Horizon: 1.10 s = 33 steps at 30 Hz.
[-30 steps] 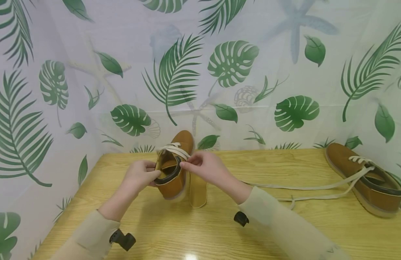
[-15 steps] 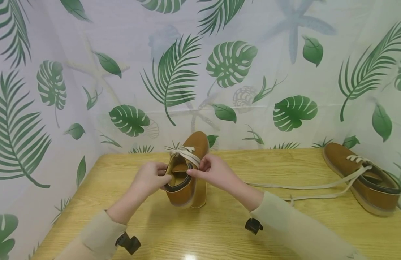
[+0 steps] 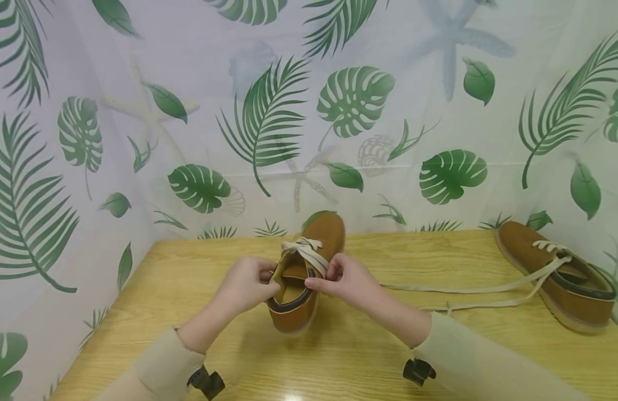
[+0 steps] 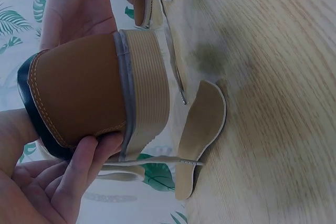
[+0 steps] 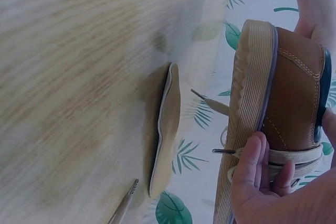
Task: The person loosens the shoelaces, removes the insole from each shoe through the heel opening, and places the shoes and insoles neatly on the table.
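Both hands hold a brown lace-up shoe [image 3: 329, 233] raised off the table, its heel toward me and its toe pointing away. My left hand [image 3: 245, 285] grips the left side of the collar, thumb at the opening and fingers outside. On the other side my right hand [image 3: 353, 283] pinches the collar, thumb on the rim and fingers against the outer side. Cream laces [image 3: 309, 253] cross the front, and their tipped ends dangle in both wrist views. Below the shoe, a tan insole [image 4: 202, 116] lies on the table; the head view hides it behind the shoe.
A matching brown shoe [image 3: 577, 303] stands at the right of the wooden table [image 3: 339, 362]. Its long loose laces [image 3: 469, 288] stretch left across the tabletop. A leaf-print cloth [image 3: 359, 150] rises behind the table's back edge.
Both hands have carried the shoe to the right and slightly toward me, keeping their grip. The insole, visible beside the shoe before, is now covered by it in the head view.
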Each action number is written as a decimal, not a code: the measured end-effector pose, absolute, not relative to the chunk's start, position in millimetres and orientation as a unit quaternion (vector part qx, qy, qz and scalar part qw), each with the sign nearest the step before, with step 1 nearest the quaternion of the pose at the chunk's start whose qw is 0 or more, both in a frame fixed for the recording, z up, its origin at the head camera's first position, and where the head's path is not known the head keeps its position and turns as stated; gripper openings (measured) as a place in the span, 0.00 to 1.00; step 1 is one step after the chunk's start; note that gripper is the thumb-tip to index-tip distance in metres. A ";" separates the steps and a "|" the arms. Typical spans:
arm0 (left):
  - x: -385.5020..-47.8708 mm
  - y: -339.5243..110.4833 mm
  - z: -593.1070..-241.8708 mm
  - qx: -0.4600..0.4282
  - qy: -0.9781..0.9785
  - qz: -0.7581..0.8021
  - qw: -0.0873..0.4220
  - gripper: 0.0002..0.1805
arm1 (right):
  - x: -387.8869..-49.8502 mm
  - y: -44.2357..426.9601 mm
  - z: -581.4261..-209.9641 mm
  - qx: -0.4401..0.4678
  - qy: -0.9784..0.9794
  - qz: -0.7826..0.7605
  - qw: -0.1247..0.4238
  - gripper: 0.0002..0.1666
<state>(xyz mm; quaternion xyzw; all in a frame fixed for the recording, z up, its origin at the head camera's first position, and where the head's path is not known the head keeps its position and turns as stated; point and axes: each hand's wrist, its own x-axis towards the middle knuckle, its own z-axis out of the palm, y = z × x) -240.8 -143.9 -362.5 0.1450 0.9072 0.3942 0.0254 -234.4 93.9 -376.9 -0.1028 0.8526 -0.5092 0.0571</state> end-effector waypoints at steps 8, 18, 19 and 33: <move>-242.0 -137.1 -370.4 0.184 0.905 0.381 0.032 0.17 | -221.6 102.7 -381.5 -0.067 0.837 -0.538 0.077 0.25; -241.7 -131.5 -374.6 0.247 0.898 0.360 0.057 0.20 | -198.0 109.7 -391.2 -0.029 0.813 -0.574 0.096 0.25; -241.1 -131.2 -374.6 0.252 0.896 0.359 0.064 0.20 | -196.3 110.5 -391.9 -0.026 0.811 -0.576 0.100 0.25; -236.3 -124.5 -387.0 0.290 0.868 0.384 0.120 0.19 | -166.6 120.3 -404.0 0.022 0.798 -0.594 0.100 0.22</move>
